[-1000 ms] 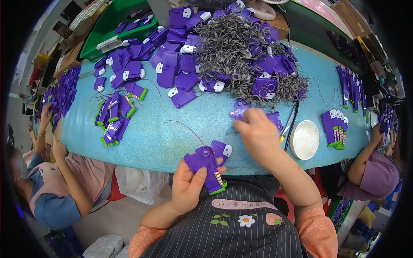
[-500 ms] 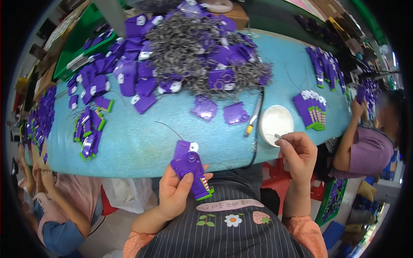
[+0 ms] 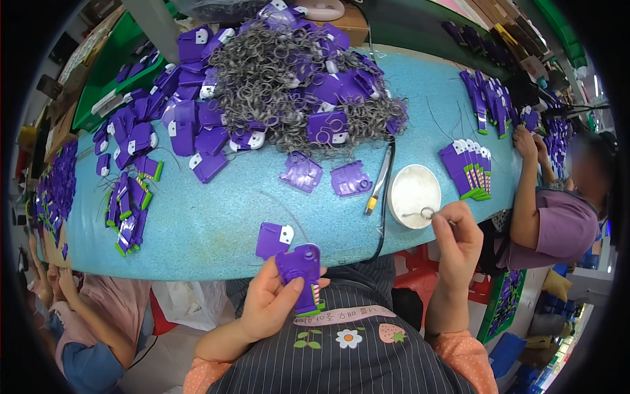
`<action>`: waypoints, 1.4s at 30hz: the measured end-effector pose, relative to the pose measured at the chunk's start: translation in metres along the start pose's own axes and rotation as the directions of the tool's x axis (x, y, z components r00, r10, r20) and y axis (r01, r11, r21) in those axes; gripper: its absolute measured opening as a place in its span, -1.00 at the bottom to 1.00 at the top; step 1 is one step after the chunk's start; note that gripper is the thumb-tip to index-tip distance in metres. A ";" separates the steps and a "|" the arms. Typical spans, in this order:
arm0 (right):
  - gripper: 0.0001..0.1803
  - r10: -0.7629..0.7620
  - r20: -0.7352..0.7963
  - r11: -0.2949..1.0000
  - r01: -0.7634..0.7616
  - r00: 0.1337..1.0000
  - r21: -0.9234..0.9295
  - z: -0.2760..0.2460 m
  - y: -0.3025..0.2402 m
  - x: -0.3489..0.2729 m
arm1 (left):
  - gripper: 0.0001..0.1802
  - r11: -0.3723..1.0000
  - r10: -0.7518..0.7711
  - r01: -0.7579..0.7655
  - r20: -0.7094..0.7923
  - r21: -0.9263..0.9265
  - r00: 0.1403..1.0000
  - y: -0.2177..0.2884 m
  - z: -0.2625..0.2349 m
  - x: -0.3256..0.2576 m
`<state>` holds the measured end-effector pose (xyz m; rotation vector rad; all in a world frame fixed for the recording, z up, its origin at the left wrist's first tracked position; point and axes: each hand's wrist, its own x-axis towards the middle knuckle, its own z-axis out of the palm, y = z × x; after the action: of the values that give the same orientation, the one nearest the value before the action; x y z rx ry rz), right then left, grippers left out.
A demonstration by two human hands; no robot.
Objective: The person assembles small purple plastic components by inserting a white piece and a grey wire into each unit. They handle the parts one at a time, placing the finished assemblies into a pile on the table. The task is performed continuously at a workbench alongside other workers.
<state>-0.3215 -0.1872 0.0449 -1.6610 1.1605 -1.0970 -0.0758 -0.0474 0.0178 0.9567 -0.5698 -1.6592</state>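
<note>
My left hand (image 3: 270, 299) is closed round a purple plastic piece (image 3: 298, 269) with a green end and a striped strip, held at the near table edge. Just beyond it is a purple panel (image 3: 270, 241) with a white corner; I cannot tell whether the two are joined. My right hand (image 3: 459, 235) pinches a small wire ring (image 3: 426, 213) between thumb and fingers. That ring is over the near rim of a round white bowl (image 3: 415, 187) with whitish contents.
Grey coiled wires (image 3: 262, 79) are heaped among purple panels (image 3: 207, 138) at the back. A yellow-ended cutter (image 3: 372, 203) lies left of the bowl. Fanned purple pieces (image 3: 467, 169) lie right; more pieces (image 3: 129, 210) lie left. Co-workers sit on both sides, one in a purple top (image 3: 567, 226).
My right hand has brought the small ring into clearer view near the bowl's rim. The purple piece in my left hand has shifted right and now stands apart from the white-cornered panel.
</note>
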 end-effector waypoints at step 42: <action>-0.76 0.033 0.677 0.962 -0.207 0.735 0.178 0.085 -0.013 -0.022 | -0.49 0.986 -0.151 0.151 0.002 -0.077 0.989 -0.006 -0.010 -0.027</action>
<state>-0.2421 -0.1514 0.0284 -1.5562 0.6123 -0.4437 -0.0681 -0.0192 0.0157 0.9666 -0.4364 -1.8003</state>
